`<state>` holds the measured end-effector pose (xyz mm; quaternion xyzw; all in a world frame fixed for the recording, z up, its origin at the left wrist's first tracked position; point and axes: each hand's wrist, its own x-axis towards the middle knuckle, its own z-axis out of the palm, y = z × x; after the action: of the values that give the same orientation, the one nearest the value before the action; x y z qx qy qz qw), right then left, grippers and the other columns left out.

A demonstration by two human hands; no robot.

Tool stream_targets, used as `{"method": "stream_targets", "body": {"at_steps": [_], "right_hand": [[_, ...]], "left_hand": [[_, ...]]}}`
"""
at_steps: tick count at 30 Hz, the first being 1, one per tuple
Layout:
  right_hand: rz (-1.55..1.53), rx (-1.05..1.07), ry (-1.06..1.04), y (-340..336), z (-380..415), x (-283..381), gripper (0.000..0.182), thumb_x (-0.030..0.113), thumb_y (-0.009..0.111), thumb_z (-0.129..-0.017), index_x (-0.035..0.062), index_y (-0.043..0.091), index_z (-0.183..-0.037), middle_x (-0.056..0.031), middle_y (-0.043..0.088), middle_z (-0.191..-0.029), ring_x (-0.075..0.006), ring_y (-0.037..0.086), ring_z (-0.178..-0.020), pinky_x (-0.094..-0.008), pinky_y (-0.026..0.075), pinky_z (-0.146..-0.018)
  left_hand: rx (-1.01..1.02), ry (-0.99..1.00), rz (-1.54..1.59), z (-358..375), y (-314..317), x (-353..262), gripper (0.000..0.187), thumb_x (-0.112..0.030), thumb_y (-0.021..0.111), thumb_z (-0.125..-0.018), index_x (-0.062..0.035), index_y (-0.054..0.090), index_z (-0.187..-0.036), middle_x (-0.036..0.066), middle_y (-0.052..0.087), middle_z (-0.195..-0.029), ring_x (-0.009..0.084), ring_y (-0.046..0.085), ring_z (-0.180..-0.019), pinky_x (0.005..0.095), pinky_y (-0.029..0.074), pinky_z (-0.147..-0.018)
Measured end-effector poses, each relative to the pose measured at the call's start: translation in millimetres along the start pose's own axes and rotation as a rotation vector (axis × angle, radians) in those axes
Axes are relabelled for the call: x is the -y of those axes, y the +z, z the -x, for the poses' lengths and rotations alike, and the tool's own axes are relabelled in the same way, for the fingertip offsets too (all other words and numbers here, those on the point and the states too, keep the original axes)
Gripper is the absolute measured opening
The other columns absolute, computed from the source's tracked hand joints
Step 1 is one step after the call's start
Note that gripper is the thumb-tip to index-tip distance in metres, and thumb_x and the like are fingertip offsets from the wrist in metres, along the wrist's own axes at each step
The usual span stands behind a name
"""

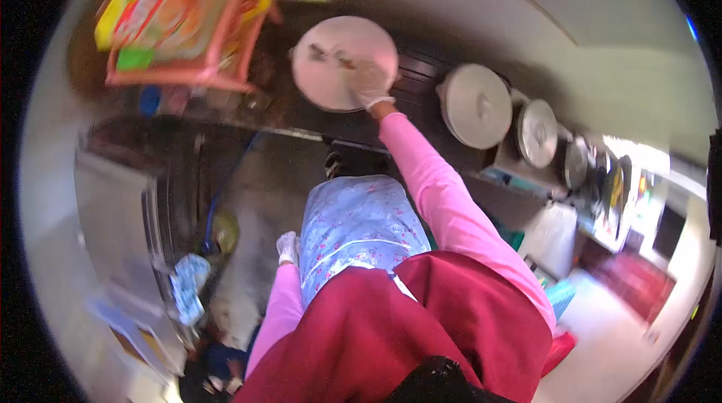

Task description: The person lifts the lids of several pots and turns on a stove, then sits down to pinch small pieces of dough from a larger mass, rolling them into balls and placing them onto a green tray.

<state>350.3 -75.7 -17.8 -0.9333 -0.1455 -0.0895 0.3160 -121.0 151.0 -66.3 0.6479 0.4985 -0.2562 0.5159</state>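
My right hand [368,81], in a thin clear glove, reaches over a large round white vessel [323,80] on the dark stove. Several small dark brown bits lie on the pale surface beside the fingers. The hand is smeared by motion and overlaps the vessel's right side, and I cannot tell whether its fingers hold anything. Low beside the blue flowered apron [365,215] hangs my left hand [287,246], gloved too. Its fingers look drawn together, with nothing showing in them.
Lidded pots [477,106] stand in a row to the right along the counter. At the back left, an orange rack [180,72] holds a yellow and red packet [162,4]. A blue hose [229,181] hangs below the counter, left of me. A patterned cloth [190,286] lies further left.
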Motion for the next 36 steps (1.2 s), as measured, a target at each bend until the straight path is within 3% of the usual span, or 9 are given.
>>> {"method": "stream_targets", "body": {"at_steps": [5,9,14,16,18,23,32,34,36], "right_hand": [[0.521,0.040,0.206,-61,31,43,0.034,0.033,0.054,-0.088,0.0031,0.068,-0.098,-0.0212,0.066,-0.098,-0.0350,0.065,-0.087,-0.0473,0.050,-0.077],[-0.308,-0.183,0.548,-121,107,59,0.024,0.024,0.058,-0.087,0.0091,0.066,-0.105,-0.0202,0.060,-0.093,-0.0385,0.060,-0.091,-0.0455,0.048,-0.079],[-0.381,-0.329,0.930,-157,257,27,0.035,0.030,0.056,-0.089,0.0067,0.064,-0.114,-0.0175,0.066,-0.104,-0.0325,0.062,-0.096,-0.0398,0.049,-0.085],[-0.774,-0.689,1.486,-156,316,-5,0.036,0.036,0.056,-0.091,0.0064,0.067,-0.107,-0.0063,0.065,-0.076,-0.0166,0.060,-0.062,-0.0357,0.049,-0.057],[-0.355,-0.711,1.650,-165,382,-53,0.025,0.032,0.063,-0.086,0.0074,0.066,-0.083,-0.0034,0.058,-0.064,-0.0081,0.053,-0.051,-0.0289,0.041,-0.045],[-0.771,-1.377,1.508,-228,444,-150,0.008,0.019,0.060,-0.086,0.0140,0.058,-0.080,0.0030,0.048,-0.058,-0.0092,0.043,-0.045,-0.0256,0.032,-0.039],[-0.264,-1.070,1.550,-339,414,-380,0.028,0.028,0.055,-0.093,0.0020,0.065,-0.087,-0.0065,0.057,-0.066,-0.0209,0.054,-0.058,-0.0373,0.041,-0.057],[-0.269,-1.126,1.597,-372,384,-373,0.035,0.030,0.052,-0.093,-0.0019,0.066,-0.096,-0.0178,0.066,-0.081,-0.0323,0.063,-0.077,-0.0424,0.046,-0.074],[-0.220,-1.200,1.440,-373,392,-393,0.030,0.027,0.055,-0.094,-0.0009,0.065,-0.098,-0.0083,0.061,-0.078,-0.0197,0.056,-0.073,-0.0350,0.043,-0.065]], "left_hand": [[0.145,0.185,-0.261,-70,-9,-17,0.023,-0.021,0.055,-0.089,-0.0041,0.069,-0.097,0.011,0.069,-0.090,0.0196,0.064,-0.076,0.0353,0.047,-0.055],[0.188,-0.091,-0.068,-92,14,-98,0.025,-0.023,0.057,-0.091,-0.0048,0.065,-0.106,0.009,0.068,-0.083,0.0190,0.061,-0.066,0.0324,0.046,-0.051],[0.233,-0.030,-0.076,-133,51,-171,0.017,-0.019,0.057,-0.093,-0.0087,0.064,-0.104,0.007,0.066,-0.083,0.0139,0.058,-0.058,0.0239,0.041,-0.042],[0.251,0.045,-0.130,-130,71,-197,0.019,-0.021,0.057,-0.094,-0.0080,0.064,-0.106,0.007,0.067,-0.085,0.0137,0.059,-0.061,0.0237,0.042,-0.045],[0.313,0.090,-0.153,-118,92,-210,0.021,-0.022,0.057,-0.094,-0.0076,0.063,-0.108,0.007,0.067,-0.087,0.0136,0.059,-0.063,0.0236,0.043,-0.047],[0.399,0.067,-0.218,-93,129,-217,0.023,-0.021,0.056,-0.093,-0.0069,0.062,-0.110,0.007,0.067,-0.089,0.0142,0.060,-0.064,0.0249,0.044,-0.049],[0.104,-0.069,-0.379,-43,161,-159,0.008,-0.018,0.063,-0.084,-0.0106,0.062,-0.084,0.007,0.067,-0.076,0.0216,0.063,-0.061,0.0345,0.046,-0.050],[0.231,0.208,-0.672,-39,166,-134,0.017,-0.022,0.057,-0.087,-0.0068,0.066,-0.086,0.008,0.066,-0.078,0.0191,0.060,-0.059,0.0331,0.044,-0.048],[0.272,0.577,-1.027,-29,189,-113,0.029,-0.025,0.053,-0.085,0.0000,0.068,-0.085,0.017,0.068,-0.086,0.0293,0.064,-0.069,0.0405,0.048,-0.060]]}}
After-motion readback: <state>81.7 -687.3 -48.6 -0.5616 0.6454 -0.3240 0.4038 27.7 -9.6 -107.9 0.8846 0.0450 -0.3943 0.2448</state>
